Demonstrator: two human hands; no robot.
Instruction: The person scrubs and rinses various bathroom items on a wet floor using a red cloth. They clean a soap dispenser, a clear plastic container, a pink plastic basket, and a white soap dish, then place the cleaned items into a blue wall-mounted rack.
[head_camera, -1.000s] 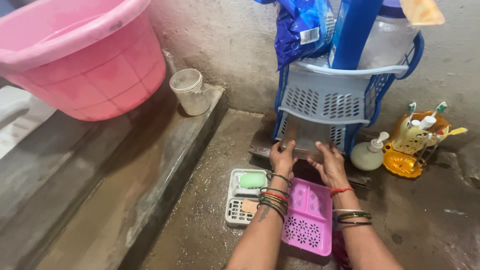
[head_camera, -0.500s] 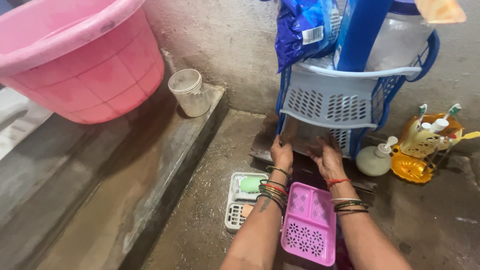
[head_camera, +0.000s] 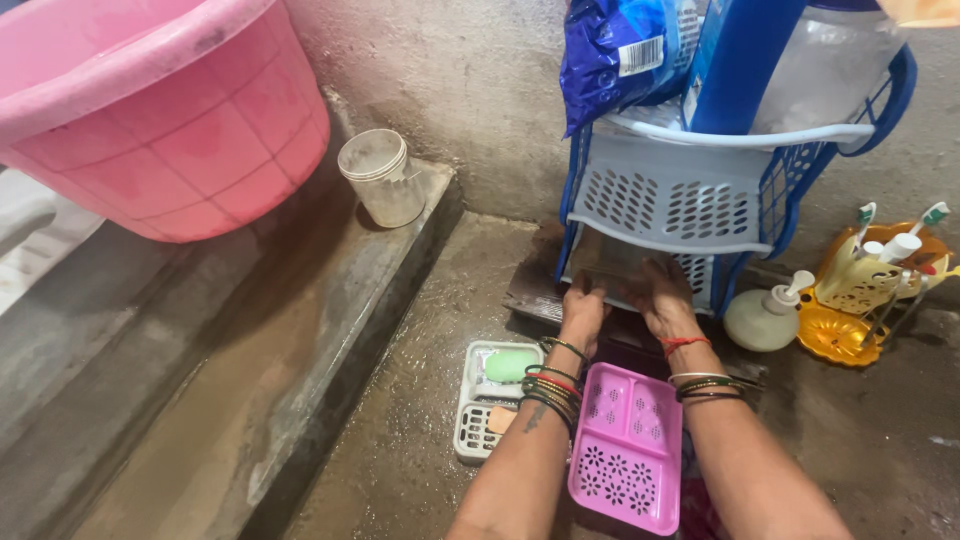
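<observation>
Rough grey plaster wall beyond hands. Wet concrete floor beneath them. Raised concrete ledge to left, carrying pink tub. Dim, even light.

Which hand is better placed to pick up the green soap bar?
Left hand, probably: the green soap bar lies in the white tray just below its wrist, while the right hand sits beyond the pink perforated tray.

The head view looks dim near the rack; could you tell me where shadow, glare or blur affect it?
Head view: shadow fills the lower shelf of the blue-and-white rack, so what the left hand and right hand grip is unclear; the wet floor shows a faint sheen; the pink tub is evenly lit and sharp.
</observation>
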